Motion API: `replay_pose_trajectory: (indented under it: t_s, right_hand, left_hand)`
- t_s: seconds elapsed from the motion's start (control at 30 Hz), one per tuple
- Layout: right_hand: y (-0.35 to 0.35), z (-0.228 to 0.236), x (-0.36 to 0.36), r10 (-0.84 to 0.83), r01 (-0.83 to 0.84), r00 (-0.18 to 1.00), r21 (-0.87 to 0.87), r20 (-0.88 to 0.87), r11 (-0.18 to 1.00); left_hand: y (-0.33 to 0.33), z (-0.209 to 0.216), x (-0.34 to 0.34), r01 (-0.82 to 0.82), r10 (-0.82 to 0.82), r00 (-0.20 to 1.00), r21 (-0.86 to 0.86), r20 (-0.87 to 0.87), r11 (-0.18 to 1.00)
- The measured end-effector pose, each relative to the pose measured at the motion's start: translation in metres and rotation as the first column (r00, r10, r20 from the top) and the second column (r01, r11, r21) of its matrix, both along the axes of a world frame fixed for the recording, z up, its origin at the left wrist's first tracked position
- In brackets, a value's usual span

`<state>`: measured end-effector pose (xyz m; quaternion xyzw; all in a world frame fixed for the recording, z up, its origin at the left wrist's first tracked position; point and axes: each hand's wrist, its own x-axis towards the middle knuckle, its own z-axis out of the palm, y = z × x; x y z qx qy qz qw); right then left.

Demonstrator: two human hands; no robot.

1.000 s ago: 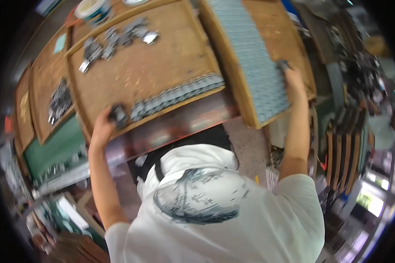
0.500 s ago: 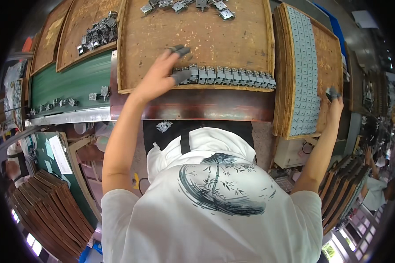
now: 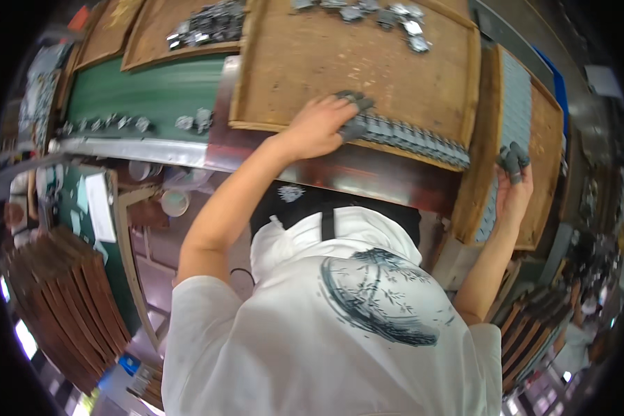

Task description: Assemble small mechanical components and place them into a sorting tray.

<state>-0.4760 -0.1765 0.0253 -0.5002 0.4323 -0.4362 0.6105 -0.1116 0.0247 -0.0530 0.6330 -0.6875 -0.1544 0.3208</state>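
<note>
A row of small grey block-shaped parts with metal tops (image 3: pixel 412 141) runs along the near edge of a shallow wooden tray (image 3: pixel 388 76). My left hand (image 3: pixel 319 128), with grey finger cots, is at the left end of this row. Its thumb and fingers stand apart, the thumb close to the end parts. My right hand (image 3: pixel 513 182), also in grey finger cots, is over the right-hand wooden tray (image 3: pixel 542 166), beside packed rows of light grey parts (image 3: pixel 516 104). Its fingertips are bent down close together; what lies under them is hidden.
Loose metal parts (image 3: pixel 385 15) lie at the tray's far side. On the left, a green surface (image 3: pixel 152 87) bears several small parts (image 3: pixel 123 123), with a heap of metal parts (image 3: pixel 211 28) in a tray behind. Stacked wooden trays (image 3: pixel 62 298) stand at lower left.
The view has turned, shifting the trays rightward. My left thumb and fingers have drawn nearer each other at the row's end. My right hand has moved from the bare tray floor onto the packed parts.
</note>
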Motion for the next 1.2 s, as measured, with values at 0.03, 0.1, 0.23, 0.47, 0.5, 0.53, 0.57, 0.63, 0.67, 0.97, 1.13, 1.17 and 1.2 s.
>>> replay_pose_trajectory:
  t_s: [0.03,0.1,0.23,0.47,0.5,0.53,0.57,0.63,0.67,0.97,1.13,1.17,1.2]
  right_hand:
    - [0.007,-0.002,0.012,0.04,-0.041,0.997,-0.015,-0.065,0.999]
    - [0.013,-0.009,0.02,0.076,-0.084,0.987,-0.049,-0.145,0.995]
    - [0.019,-0.012,0.037,0.201,-0.202,0.979,-0.024,-0.044,0.979]
    - [0.056,0.001,0.124,0.295,-0.295,0.954,0.014,-0.057,0.955]
    - [0.063,0.005,0.132,0.326,-0.327,0.943,0.002,-0.067,0.945]
    - [0.066,0.006,0.137,0.337,-0.339,0.937,0.001,-0.09,0.941]
    - [0.07,0.006,0.141,0.329,-0.33,0.94,-0.001,-0.095,0.944]
    - [0.081,0.005,0.151,0.357,-0.36,0.932,-0.028,-0.064,0.933]
    - [0.091,0.006,0.16,0.373,-0.375,0.927,-0.071,-0.036,0.924]
    - [0.133,0.037,0.181,0.39,-0.704,0.687,-0.429,-0.613,0.566]
    - [0.13,0.038,0.169,0.322,-0.692,0.705,-0.511,-0.632,0.511]
    - [0.13,0.037,0.166,0.319,-0.689,0.706,-0.511,-0.632,0.514]
    - [0.128,0.037,0.162,0.289,-0.701,0.691,-0.517,-0.662,0.492]
  left_hand:
    - [0.007,0.004,0.005,-0.033,0.033,0.999,0.011,0.017,0.999]
    - [0.016,0.026,0.016,-0.258,0.254,0.966,-0.221,-0.047,0.941]
    - [0.092,0.031,0.097,-0.816,0.833,0.499,-0.193,0.239,0.545]
    - [0.176,-0.022,0.181,-0.913,0.861,0.253,0.403,0.44,0.063]
    - [0.182,-0.024,0.183,-0.925,0.906,0.264,0.355,0.332,0.139]
    - [0.187,-0.027,0.185,-0.932,0.935,0.279,0.296,0.219,0.209]
    - [0.182,-0.022,0.179,-0.929,0.933,0.288,0.299,0.215,0.218]
    - [0.162,0.013,0.149,-0.78,0.828,0.139,0.455,-0.544,0.43]
    - [0.151,0.028,0.131,-0.697,0.672,0.055,0.453,-0.738,0.555]
    - [0.082,0.084,-0.023,-0.294,0.139,0.055,0.117,-0.989,0.949]
    - [0.07,0.087,-0.042,-0.202,0.15,0.168,0.115,-0.974,0.973]
    - [0.068,0.089,-0.046,-0.181,0.175,0.192,0.14,-0.966,0.973]
    - [0.066,0.09,-0.051,-0.178,0.174,0.194,0.14,-0.965,0.974]
